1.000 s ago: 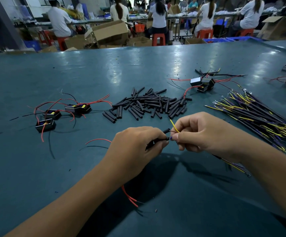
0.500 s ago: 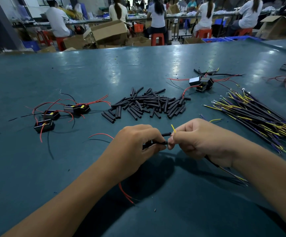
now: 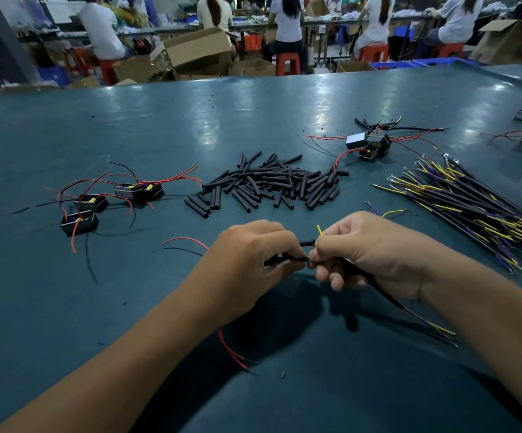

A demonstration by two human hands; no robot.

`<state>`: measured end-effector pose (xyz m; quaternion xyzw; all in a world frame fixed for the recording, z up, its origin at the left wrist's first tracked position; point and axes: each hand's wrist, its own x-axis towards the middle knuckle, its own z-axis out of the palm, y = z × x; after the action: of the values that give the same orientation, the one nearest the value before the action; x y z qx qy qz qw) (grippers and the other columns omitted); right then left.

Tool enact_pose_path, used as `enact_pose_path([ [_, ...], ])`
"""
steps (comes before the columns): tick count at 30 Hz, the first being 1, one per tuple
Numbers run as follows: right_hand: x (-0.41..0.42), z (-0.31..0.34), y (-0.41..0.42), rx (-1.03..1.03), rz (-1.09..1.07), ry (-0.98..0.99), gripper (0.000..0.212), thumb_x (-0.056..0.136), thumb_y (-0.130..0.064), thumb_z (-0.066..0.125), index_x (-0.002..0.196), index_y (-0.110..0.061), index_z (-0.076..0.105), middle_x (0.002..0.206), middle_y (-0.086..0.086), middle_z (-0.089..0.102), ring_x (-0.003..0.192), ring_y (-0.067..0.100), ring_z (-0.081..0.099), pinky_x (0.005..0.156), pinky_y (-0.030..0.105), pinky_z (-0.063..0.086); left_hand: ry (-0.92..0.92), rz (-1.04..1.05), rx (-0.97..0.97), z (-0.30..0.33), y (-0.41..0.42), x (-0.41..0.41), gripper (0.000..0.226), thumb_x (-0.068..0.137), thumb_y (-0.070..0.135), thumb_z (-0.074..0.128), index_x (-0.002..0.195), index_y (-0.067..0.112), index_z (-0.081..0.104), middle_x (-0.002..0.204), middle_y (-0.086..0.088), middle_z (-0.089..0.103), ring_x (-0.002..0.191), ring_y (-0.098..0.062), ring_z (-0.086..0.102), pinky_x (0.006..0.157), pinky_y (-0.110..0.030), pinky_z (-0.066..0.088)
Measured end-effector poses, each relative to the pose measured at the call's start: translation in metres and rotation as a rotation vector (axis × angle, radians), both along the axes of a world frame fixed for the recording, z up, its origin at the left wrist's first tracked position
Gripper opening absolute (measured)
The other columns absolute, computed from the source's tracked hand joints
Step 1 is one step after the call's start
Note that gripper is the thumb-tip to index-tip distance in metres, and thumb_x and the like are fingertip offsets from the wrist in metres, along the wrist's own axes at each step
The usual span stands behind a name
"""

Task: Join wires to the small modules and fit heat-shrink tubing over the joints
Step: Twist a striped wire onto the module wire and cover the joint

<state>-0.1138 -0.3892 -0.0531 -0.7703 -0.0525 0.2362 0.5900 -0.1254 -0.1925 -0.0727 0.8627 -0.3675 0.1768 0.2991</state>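
The yellow wire tip point(image 3: 319, 230) now pokes straight up above the right hand point(image 3: 369, 250), and both hands have drifted a touch lower over the tabletop point(image 3: 159, 120). The left hand point(image 3: 250, 257) pinches a black wire point(image 3: 284, 260); the right hand grips a black sleeved cable point(image 3: 378, 290), fingertips almost touching. The heat-shrink tubing pile point(image 3: 269, 182) lies just beyond, modules point(image 3: 80, 222) to its left.

A teal table point(image 3: 128, 120) carries a pile of black tubing pieces point(image 3: 269, 182) at its centre. Wired modules point(image 3: 97, 203) lie at nine o'clock, more modules point(image 3: 367, 145) at one o'clock, and a wire bundle point(image 3: 472, 201) at three o'clock.
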Motion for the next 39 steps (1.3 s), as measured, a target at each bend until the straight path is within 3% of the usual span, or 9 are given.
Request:
enact_pose_path([
  [12,-0.005,-0.004,0.004,-0.064,-0.011,-0.096,0.023,0.084,-0.001,0.055,0.062,-0.007,0.061,0.059,0.012,0.068,0.041,0.012,0.059,0.033,0.016,0.03,-0.095,-0.024,0.083,-0.002,0.001,0.0,0.007,0.084,0.012,0.073,0.084,0.005,0.076,0.077,-0.004,0.068,0.071,-0.024,0.062,0.058,-0.041,0.053],
  [20,-0.008,-0.007,0.007,-0.09,-0.046,-0.13,0.013,0.068,-0.016,0.061,0.056,-0.012,0.057,0.055,0.011,0.065,0.038,0.013,0.056,0.035,0.015,0.029,-0.117,-0.028,0.108,-0.002,-0.001,0.0,0.006,0.084,0.011,0.073,0.084,0.006,0.076,0.076,-0.005,0.068,0.069,-0.026,0.061,0.057,-0.042,0.052],
  [27,0.001,0.007,-0.011,-0.004,0.013,-0.082,0.018,0.088,-0.005,0.061,0.071,-0.007,0.065,0.065,0.011,0.068,0.042,0.01,0.054,0.033,0.016,0.03,-0.066,0.047,0.05,-0.001,0.001,0.0,0.016,0.09,0.024,0.068,0.094,0.012,0.078,0.085,0.001,0.074,0.076,-0.022,0.068,0.066,-0.043,0.055],
  [39,0.002,0.01,-0.012,0.074,0.032,-0.066,0.022,0.094,-0.005,0.057,0.073,-0.006,0.063,0.06,0.007,0.06,0.04,0.01,0.046,0.033,0.016,0.028,0.032,0.079,0.055,0.002,-0.002,-0.002,0.024,0.098,0.03,0.053,0.096,0.017,0.073,0.083,0.01,0.068,0.077,-0.012,0.06,0.07,-0.043,0.051],
])
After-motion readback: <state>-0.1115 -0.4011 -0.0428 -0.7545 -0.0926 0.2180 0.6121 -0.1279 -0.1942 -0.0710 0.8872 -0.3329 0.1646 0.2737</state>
